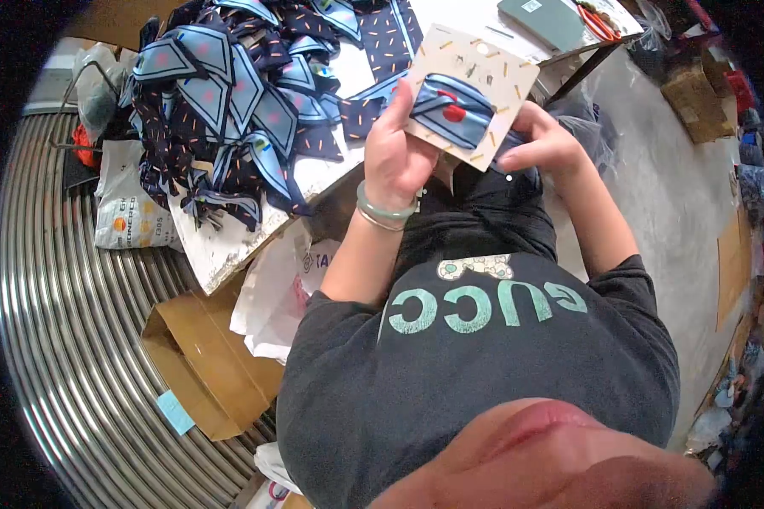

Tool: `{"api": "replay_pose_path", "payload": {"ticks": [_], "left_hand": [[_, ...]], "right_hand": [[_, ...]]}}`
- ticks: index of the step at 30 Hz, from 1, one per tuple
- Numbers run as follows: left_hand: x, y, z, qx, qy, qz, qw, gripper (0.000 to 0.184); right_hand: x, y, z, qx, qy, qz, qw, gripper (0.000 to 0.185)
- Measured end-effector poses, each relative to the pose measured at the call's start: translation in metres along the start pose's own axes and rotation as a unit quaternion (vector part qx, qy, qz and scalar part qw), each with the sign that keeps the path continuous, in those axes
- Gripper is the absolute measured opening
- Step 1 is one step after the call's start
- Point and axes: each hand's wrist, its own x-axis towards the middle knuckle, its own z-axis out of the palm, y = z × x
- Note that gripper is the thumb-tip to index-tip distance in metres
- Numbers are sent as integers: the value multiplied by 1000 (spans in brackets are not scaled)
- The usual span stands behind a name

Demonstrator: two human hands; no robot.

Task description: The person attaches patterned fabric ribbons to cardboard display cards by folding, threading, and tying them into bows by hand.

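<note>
In front of my body I hold a cream display card with small tan dashes, tilted. A folded light-blue scarf with dark-blue borders and a red spot is fixed across its middle. My left hand, a pale green bangle on its wrist, grips the card's left edge with the thumb over the front. My right hand is closed around the lower right edge; some of its fingers are hidden behind the card. Beyond my left hand lies a heap of scarves, light blue and navy with orange dashes.
The white table has a worn edge. A grey-green box and orange-handled scissors lie at its far right. An open cardboard box and a white plastic bag are below left. Another carton stands far right.
</note>
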Motion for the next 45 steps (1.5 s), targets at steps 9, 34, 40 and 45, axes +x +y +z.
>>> {"api": "replay_pose_path", "payload": {"ticks": [9,34,40,45], "left_hand": [[-9,21,-13,-145,-122,-105,976,46],[-51,22,-16,592,-46,313,741,55],[-28,13,-18,585,-3,465,664,30],[-38,12,-14,500,0,348,793,48]], "right_hand": [[9,6,19,32,170,12,985,26],[32,3,34,151,101,25,983,24],[16,18,29,110,34,-4,993,48],[13,18,33,171,53,-30,983,48]]}}
